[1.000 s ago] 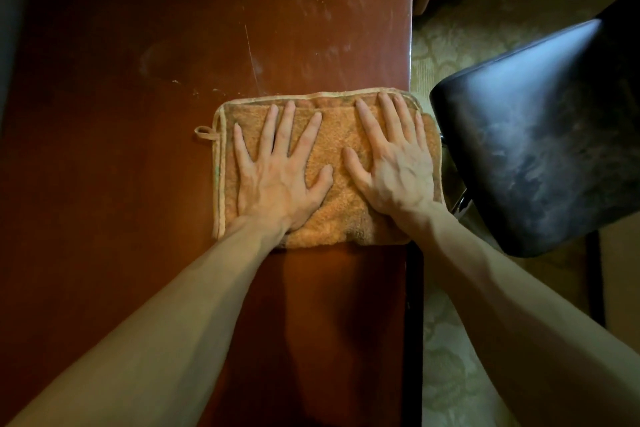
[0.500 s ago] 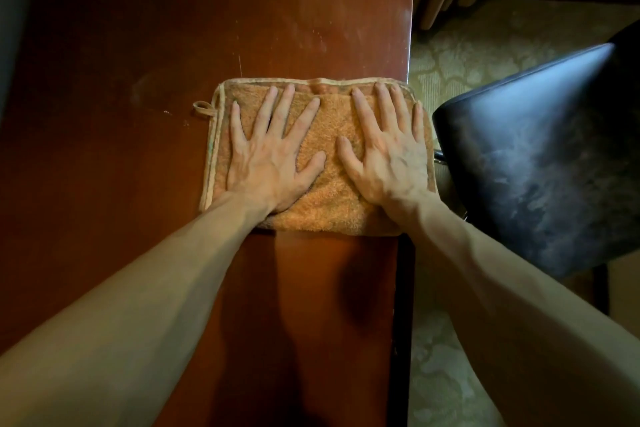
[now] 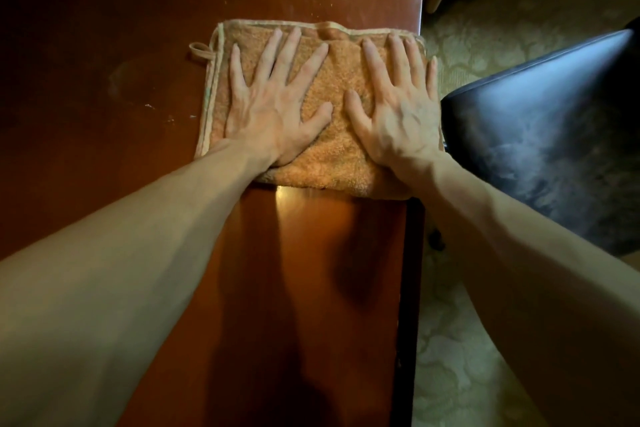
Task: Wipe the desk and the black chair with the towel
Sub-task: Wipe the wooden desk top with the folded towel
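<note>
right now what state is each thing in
towel, flat on the desk, pressed under both hands
left hand, open, fingers splayed on the towel
right hand, open, fingers splayed on the towel
desk, specks and smears beyond the towel
black chair, beside the desk, smudged, towel not on it

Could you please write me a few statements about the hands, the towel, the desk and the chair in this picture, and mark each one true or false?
1. The left hand and the right hand both lie flat, fingers spread, on the orange terry towel. True.
2. The black padded chair stands off the right edge of the reddish-brown wooden desk, over the patterned carpet. True.
3. The orange terry towel is spread over the chair's seat. False: it lies on the desk, at its right edge.
4. The towel's hanging loop sticks out on its right side. False: it sticks out at the far left corner.
</note>
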